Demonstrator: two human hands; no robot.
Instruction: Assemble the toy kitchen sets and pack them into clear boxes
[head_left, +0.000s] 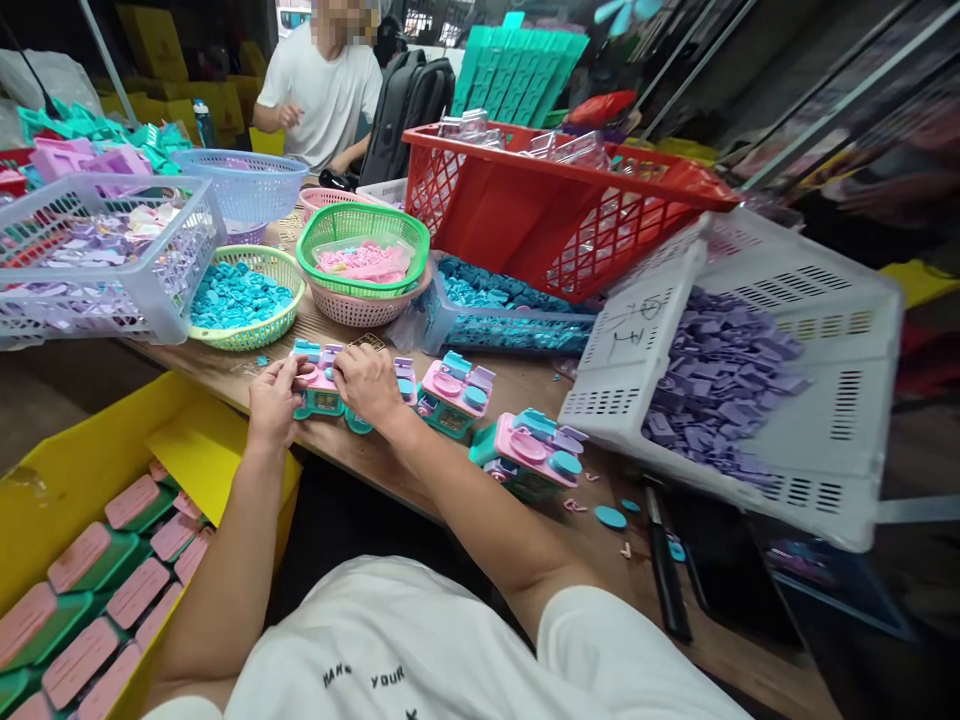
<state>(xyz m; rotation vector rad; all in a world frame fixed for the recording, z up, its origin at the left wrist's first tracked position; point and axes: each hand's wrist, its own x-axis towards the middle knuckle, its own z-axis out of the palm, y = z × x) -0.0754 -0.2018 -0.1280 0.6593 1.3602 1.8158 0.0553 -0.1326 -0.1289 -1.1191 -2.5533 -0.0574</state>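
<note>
On the table's near edge stands a small pink, teal and purple toy kitchen (324,402), with both hands at it. My left hand (274,398) grips its left side between thumb and fingers. My right hand (369,384) is closed over its right side, with curled fingers on the pink top; these fingertips are partly hidden. Behind the right hand another toy is partly covered. Farther right are two similar toy kitchens, one in the middle (453,394) and one nearer me (527,455), each with a pink basin and a round blue piece on top.
Left of my legs, a yellow box (169,440) holds rows of pink-and-green toys. Behind the hands stand a yellow basket (296,300) of blue parts and a green basket (306,245). A red crate (480,200) and a tipped white crate (855,400) stand right. A person (322,90) sits opposite.
</note>
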